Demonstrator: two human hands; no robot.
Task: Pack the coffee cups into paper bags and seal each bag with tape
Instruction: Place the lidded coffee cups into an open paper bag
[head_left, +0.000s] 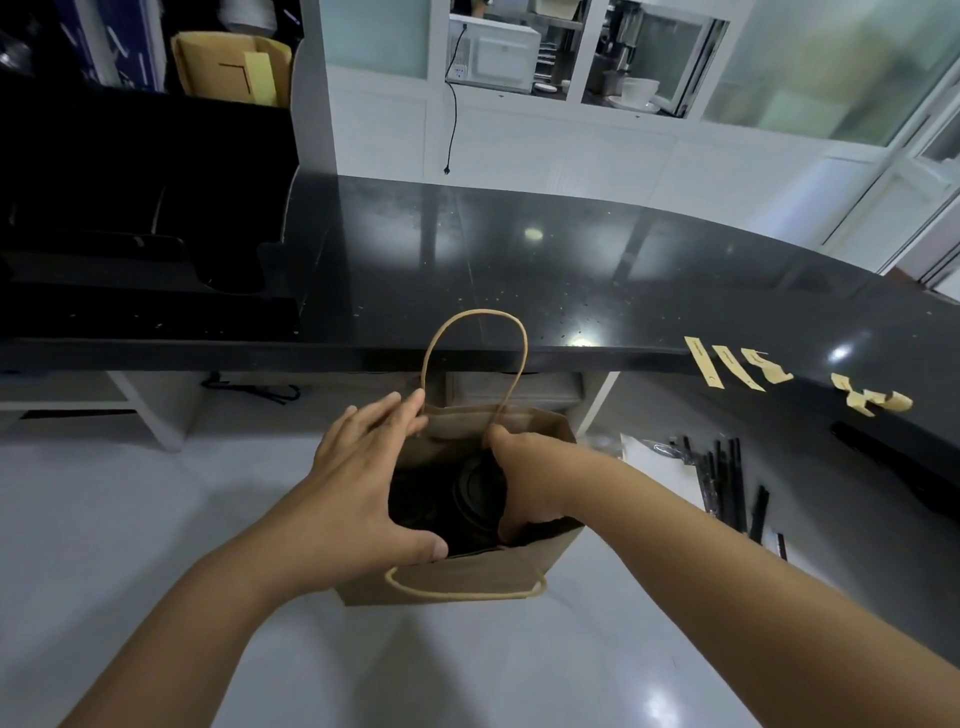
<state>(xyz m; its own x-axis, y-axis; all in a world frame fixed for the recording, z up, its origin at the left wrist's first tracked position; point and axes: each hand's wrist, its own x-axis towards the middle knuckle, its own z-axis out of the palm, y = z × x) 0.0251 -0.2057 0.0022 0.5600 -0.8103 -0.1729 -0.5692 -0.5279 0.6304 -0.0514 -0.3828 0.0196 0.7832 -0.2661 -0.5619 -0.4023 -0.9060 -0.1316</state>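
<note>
A brown paper bag (457, 577) with twisted paper handles stands open on the white lower counter (156, 519). Inside it I see the black lid of a coffee cup (475, 491). My left hand (358, 483) spans the bag's mouth, with straight fingers on the far rim and the thumb on the near rim. My right hand (524, 467) reaches down into the bag beside the cup. Its fingers are hidden inside the bag, so its hold cannot be seen. Several tan tape strips (737, 369) are stuck along the edge of the black countertop at the right.
The black raised countertop (519, 260) runs across behind the bag. Black wrapped straws (727, 478) lie on the white counter at the right. A cardboard box (228, 67) stands at the back left, and a white microwave (493, 52) sits behind the window.
</note>
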